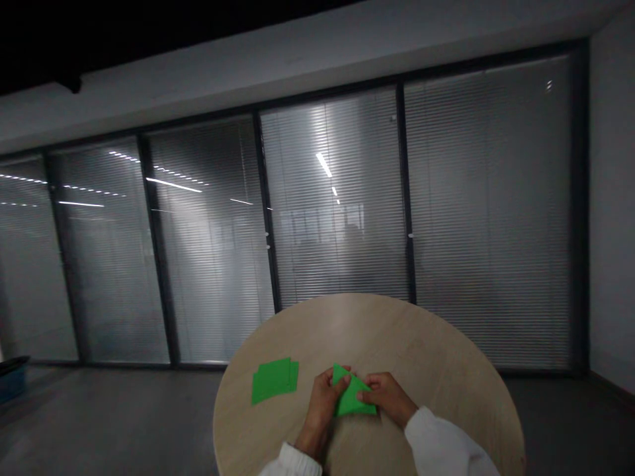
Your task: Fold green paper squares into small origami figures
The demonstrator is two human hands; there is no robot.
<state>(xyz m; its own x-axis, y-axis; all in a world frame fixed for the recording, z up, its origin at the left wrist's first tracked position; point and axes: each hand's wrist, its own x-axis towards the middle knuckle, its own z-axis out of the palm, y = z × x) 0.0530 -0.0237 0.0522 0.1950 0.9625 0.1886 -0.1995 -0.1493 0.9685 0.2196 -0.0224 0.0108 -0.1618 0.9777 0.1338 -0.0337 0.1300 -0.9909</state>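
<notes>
A folded green paper sheet lies on the round wooden table in front of me. My left hand pinches its left edge, with the fingers closed on a raised flap near the top. My right hand presses down on the sheet's right side, fingers closed against the paper. Both wrists show white sleeves. To the left, a small stack of flat green paper sheets rests on the table, apart from my hands.
Behind the table runs a wall of glass panels with closed blinds and dark frames. The floor is grey. A dark blue bin stands at the far left edge.
</notes>
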